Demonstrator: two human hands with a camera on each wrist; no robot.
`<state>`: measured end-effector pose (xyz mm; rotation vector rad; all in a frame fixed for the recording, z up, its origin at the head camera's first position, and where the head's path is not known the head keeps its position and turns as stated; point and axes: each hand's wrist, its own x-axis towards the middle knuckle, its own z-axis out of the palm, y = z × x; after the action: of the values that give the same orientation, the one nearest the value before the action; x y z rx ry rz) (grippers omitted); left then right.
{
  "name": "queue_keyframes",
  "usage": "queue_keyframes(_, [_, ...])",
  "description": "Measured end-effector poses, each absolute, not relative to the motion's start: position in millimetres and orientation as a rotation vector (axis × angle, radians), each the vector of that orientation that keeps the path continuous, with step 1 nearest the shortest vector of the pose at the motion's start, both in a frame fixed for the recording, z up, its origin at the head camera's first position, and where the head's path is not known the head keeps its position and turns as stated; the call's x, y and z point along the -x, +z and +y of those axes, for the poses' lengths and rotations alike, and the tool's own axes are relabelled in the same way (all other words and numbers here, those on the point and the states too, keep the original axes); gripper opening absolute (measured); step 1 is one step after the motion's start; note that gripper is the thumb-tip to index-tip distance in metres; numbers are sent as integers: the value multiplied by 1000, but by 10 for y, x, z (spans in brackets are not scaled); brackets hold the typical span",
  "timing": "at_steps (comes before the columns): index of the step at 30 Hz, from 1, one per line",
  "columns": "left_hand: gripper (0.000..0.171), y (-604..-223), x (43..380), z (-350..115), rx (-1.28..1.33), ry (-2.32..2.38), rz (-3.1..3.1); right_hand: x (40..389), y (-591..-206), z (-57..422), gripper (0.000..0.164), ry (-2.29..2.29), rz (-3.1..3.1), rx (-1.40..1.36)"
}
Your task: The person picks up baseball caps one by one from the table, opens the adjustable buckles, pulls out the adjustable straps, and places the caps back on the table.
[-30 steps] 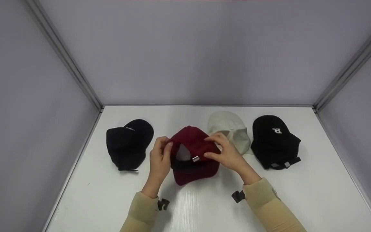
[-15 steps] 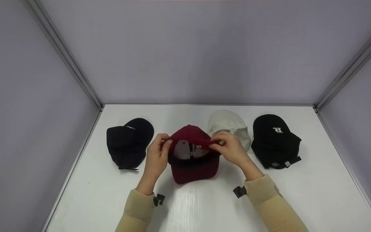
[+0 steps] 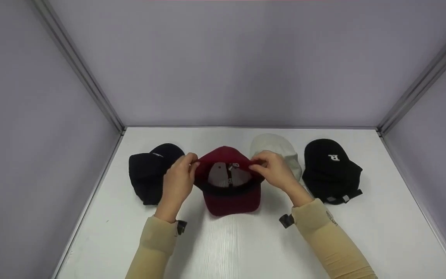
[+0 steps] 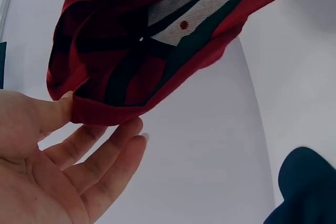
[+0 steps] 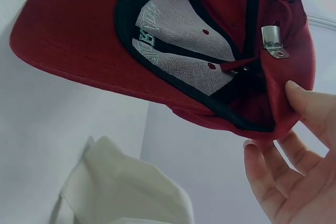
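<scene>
A red baseball cap (image 3: 232,204) is held up between both hands, its brim toward the person and its inside showing. The left hand (image 3: 178,179) pinches the cap's edge on the left, thumb inside and fingers outside in the left wrist view. On the opposite edge the right hand (image 3: 276,170) pinches the cloth between thumb and fingers. Inside the cap, the right wrist view shows a metal buckle (image 5: 272,39), a dark sweatband (image 5: 126,22) and pale mesh panels (image 5: 184,72).
A dark cap (image 3: 147,174) lies at the left, partly behind the left hand. Behind the right hand is a cream cap (image 3: 271,142). A black cap (image 3: 329,170) with a white letter lies farther right. Grey walls (image 3: 223,62) enclose the white table (image 3: 223,248) at the back and sides.
The red cap has tilted and spread so that its inside shows more fully. The left hand has moved left and up, now overlapping the dark cap; the right hand has shifted slightly up.
</scene>
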<state>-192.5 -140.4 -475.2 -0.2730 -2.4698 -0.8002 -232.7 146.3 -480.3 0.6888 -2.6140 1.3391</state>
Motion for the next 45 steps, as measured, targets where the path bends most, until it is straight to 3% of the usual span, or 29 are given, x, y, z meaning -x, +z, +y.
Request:
queue_keyframes(10, [7, -4660, 2162, -1442, 221, -636, -2403, 2566, -4551, 1379, 18, 1110, -2689, -671])
queue_keyframes(21, [6, -4594, 2384, -1442, 159, -761, -2374, 2764, -4439, 1219, 19, 1041, -2789, -501])
queue_keyframes(34, [5, -4847, 2452, -1420, 246, -890, -2222, 2816, -4695, 1080, 13, 1237, -2561, -499])
queue_keyframes(45, [7, -5157, 2174, -1424, 318, -980, -2135, 2598, -5040, 1088, 11, 1327, -2405, -589])
